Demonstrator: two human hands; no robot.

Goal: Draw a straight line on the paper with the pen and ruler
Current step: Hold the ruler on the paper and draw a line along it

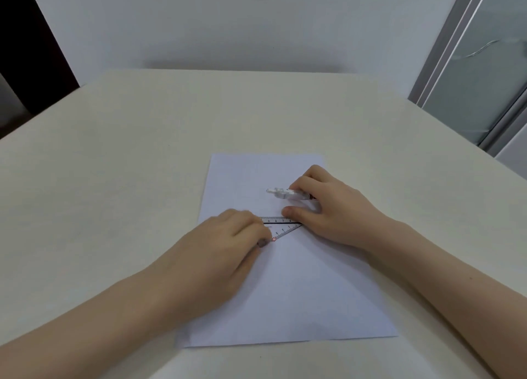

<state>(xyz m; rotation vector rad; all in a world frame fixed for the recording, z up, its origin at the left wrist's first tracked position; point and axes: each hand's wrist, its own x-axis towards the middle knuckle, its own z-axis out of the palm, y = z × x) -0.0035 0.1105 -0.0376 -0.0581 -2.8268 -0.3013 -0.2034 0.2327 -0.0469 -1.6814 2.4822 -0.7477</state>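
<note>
lying flat on the white paper [285, 293] is a small clear triangle ruler [281, 226], its printed scale running along the far edge and a dark line showing through it just below that scale. we are pressing our left hand [228, 239] down over the ruler's left part, fingers curled and flat on it, hiding that end. we are closing our right hand [328, 207] around the pen [281, 193], whose pale, translucent end is pointing left over the sheet just beyond the ruler, while the thumb is resting on the ruler's right corner. the paper is sitting near the front middle of the cream table [114, 179], lengthwise away from us. a white wall [228, 22] is standing behind the table and a grey glass door frame [456, 65] is rising at the right.
</note>
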